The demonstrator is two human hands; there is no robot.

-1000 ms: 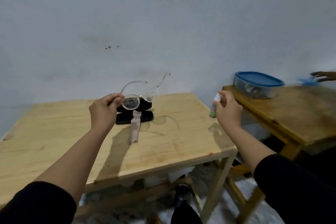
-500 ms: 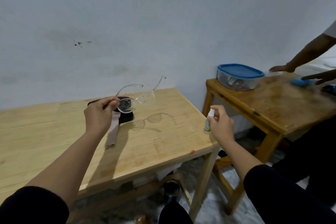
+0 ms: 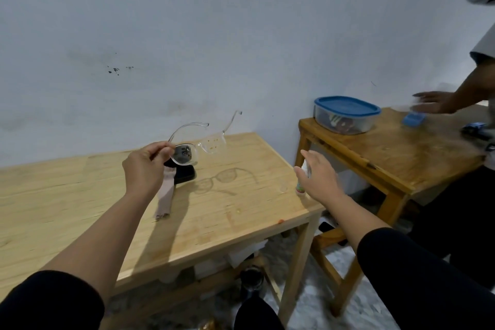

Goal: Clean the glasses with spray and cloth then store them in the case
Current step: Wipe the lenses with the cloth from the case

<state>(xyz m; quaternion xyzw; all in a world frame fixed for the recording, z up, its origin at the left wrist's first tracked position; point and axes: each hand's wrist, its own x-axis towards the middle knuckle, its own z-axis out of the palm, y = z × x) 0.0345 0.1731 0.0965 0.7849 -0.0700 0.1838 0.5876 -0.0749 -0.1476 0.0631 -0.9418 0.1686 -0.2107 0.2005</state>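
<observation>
A blue-lidded container (image 3: 347, 115) sits on the side table (image 3: 417, 153).

Plain domestic room, sparsely furnished. Evidence: scuffed, stained white plaster wall (image 3: 214, 35); two unfinished light wooden tables, near left (image 3: 80, 209) and far right (image 3: 401, 158); clear plastic food container with blue lid (image 3: 347, 114) on the right table; speckled stone floor (image 3: 308, 311).

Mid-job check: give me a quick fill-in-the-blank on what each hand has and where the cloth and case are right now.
1. The left hand holds the clear-framed ____ above the table.
2. The right hand is at the small spray ____, near the table's right edge.
3. The pink cloth lies partly over the ____ case.
4. On the other table, the container has a ____ lid.

Missing words: glasses; bottle; black; blue
</observation>
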